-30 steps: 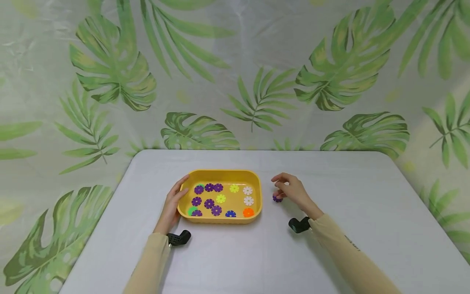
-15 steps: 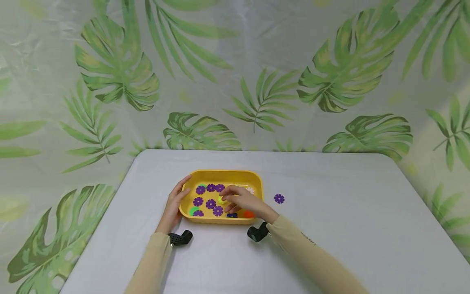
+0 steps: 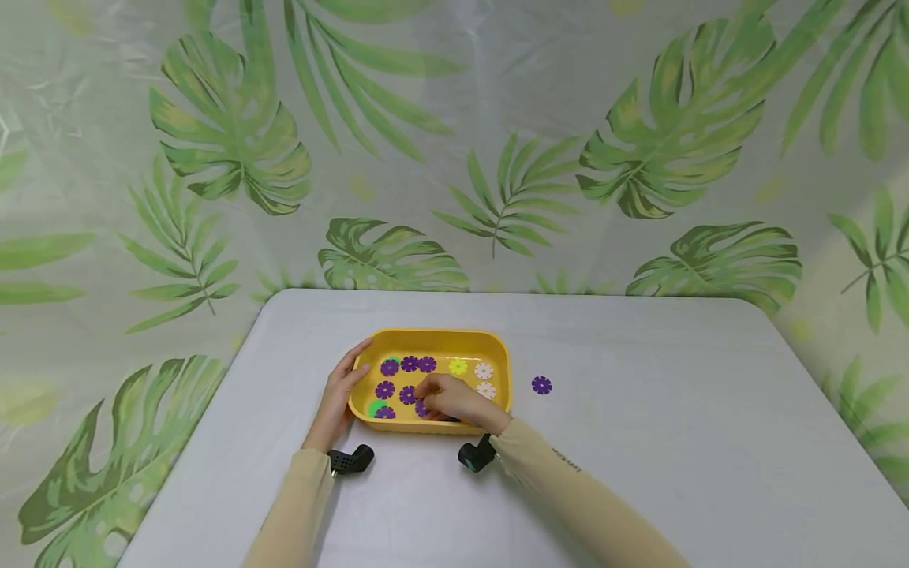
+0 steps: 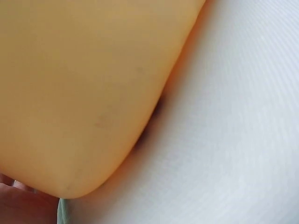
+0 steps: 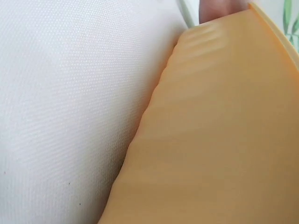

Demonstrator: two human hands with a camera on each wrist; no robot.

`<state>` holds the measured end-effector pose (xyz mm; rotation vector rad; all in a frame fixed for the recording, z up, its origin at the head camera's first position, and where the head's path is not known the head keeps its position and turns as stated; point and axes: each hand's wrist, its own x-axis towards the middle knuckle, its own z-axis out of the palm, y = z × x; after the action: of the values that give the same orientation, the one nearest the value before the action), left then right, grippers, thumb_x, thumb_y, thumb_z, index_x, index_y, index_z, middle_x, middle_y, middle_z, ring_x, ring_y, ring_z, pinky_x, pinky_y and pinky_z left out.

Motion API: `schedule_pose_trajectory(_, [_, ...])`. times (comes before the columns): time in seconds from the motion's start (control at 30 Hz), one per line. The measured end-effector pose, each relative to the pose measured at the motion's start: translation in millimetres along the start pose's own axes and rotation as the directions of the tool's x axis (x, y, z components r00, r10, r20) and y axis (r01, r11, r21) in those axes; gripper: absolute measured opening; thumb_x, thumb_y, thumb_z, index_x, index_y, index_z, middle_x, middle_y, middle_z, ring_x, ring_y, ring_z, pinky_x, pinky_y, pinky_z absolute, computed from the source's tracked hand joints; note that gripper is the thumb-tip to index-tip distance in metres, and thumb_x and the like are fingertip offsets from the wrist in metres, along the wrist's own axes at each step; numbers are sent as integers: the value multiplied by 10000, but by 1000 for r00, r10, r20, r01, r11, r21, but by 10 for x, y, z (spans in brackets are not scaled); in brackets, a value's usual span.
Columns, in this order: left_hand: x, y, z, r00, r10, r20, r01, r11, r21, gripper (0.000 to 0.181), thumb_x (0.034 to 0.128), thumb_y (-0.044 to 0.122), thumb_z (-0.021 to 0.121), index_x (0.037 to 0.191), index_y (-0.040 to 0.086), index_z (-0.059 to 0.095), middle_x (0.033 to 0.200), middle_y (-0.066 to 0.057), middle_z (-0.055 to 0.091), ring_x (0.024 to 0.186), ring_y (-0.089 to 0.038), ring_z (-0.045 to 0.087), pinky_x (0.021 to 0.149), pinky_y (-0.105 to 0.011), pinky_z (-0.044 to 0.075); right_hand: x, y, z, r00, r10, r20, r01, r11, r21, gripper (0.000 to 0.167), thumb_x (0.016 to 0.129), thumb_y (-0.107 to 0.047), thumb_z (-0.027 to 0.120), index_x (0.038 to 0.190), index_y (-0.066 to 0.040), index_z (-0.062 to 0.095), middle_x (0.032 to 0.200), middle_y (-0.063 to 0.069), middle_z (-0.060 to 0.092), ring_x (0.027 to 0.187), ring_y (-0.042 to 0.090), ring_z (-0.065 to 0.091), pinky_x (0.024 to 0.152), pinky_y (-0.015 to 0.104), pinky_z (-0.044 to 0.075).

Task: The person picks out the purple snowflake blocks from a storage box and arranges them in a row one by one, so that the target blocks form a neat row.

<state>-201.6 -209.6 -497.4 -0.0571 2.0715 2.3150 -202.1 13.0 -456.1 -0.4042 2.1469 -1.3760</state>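
Observation:
A yellow plastic basin (image 3: 443, 338) holds several notched interlocking discs, among them purple discs (image 3: 385, 390), green, yellow-green and white ones. My left hand (image 3: 337, 402) grips the basin's left side, the thumb over the rim. Inside the basin, my right hand (image 3: 454, 396) reaches down with bent fingers, its fingertips at a purple disc (image 3: 422, 409) near the front wall. That disc is partly covered, and whether the fingers pinch it cannot be seen. Both wrist views show mainly the outer wall of the basin (image 4: 84, 93), with no disc visible.
One purple disc (image 3: 542, 385) lies alone on the white-covered table (image 3: 639, 442), to the right of the basin. A leaf-patterned cloth (image 3: 497, 158) hangs behind the table's far edge. White discs (image 3: 484, 371) lie at the basin's right end.
My right hand has left the lone purple disc on the table and moved left into the basin, then lower toward its front. My left hand stays at the basin's side.

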Motion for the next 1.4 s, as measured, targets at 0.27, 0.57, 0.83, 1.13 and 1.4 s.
schedule_pose_trajectory(0.27, [10, -19, -1, 1000, 1, -3, -1, 1000, -5, 442, 1015, 137, 443, 1456, 147, 413, 1544, 32, 267, 1422, -117, 146, 1151, -341, 134, 17, 9, 7, 998, 6, -67, -7, 1000, -21, 138, 906, 33, 551, 1036, 29, 597, 744, 106, 602, 536, 134, 539, 485, 199, 479])
schedule_pose_trajectory(0.57, [-17, 20, 4, 1000, -16, 5, 16, 1000, -19, 445, 1021, 146, 441, 1464, 155, 402, 1546, 44, 256, 1423, -114, 136, 1151, -338, 130, -129, 26, -273, 996, -70, -55, 76, 989, 126, 160, 907, 6, 544, 1050, 43, 606, 755, 103, 577, 579, 158, 549, 578, 272, 534])
schedule_pose_trajectory(0.83, [-25, 12, 8, 1000, 9, 8, -9, 1000, -27, 443, 1017, 140, 448, 1458, 141, 407, 1544, 32, 264, 1419, -112, 154, 1147, -321, 149, -433, 143, -879, 989, -105, -107, 121, 981, 149, 211, 963, -68, 531, 1128, 58, 569, 874, 100, 590, 685, 169, 537, 663, 298, 530])
schedule_pose_trajectory(1.13, [-27, 51, 25, 1000, 6, 5, -6, 1000, -22, 442, 1019, 152, 452, 1459, 155, 409, 1540, 50, 272, 1417, -97, 157, 1145, -311, 152, -850, 661, -1570, 963, -15, -269, 52, 990, 130, 255, 969, -69, 480, 1155, 101, 519, 880, 103, 562, 672, 155, 550, 663, 305, 541])
schedule_pose_trajectory(1.4, [1, 26, 15, 999, -32, 4, 32, 998, -54, 448, 1019, 115, 440, 1464, 140, 398, 1551, 29, 249, 1422, -126, 151, 1145, -324, 157, -964, 1069, -1699, 952, 94, -293, -67, 993, 99, 271, 948, 7, 431, 1162, 153, 509, 903, 151, 602, 663, 154, 622, 627, 285, 558])
